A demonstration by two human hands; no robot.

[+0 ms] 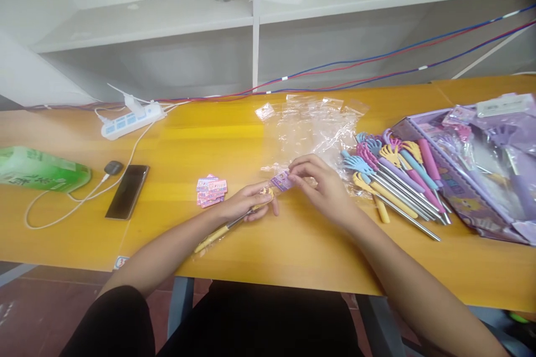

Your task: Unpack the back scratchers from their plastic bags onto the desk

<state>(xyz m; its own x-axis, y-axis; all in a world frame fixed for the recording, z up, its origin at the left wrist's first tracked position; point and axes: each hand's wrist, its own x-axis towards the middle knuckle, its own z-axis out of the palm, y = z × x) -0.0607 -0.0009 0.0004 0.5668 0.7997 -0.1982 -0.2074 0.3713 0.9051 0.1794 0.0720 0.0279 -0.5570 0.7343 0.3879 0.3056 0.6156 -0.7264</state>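
Note:
My left hand (251,202) is closed around the head end of a yellow back scratcher (214,237) that lies in a clear plastic sleeve. Its yellow handle points down to the left, near the table's front edge. At the sleeve's upper end sits a small purple printed card (282,181). The fingers of my right hand (318,184) pinch the card's right edge. Left of my hands lies a small pile of pink and purple cards (211,190). Behind my right hand, clear plastic bags (310,128) are spread in a loose heap.
Several colourful back scratchers (397,173) lie piled at right, against a purple box (464,201) of bagged ones. A phone (128,192), a green package (44,170) and a white power strip (133,121) are at left. Red and blue cables (335,67) run along the back.

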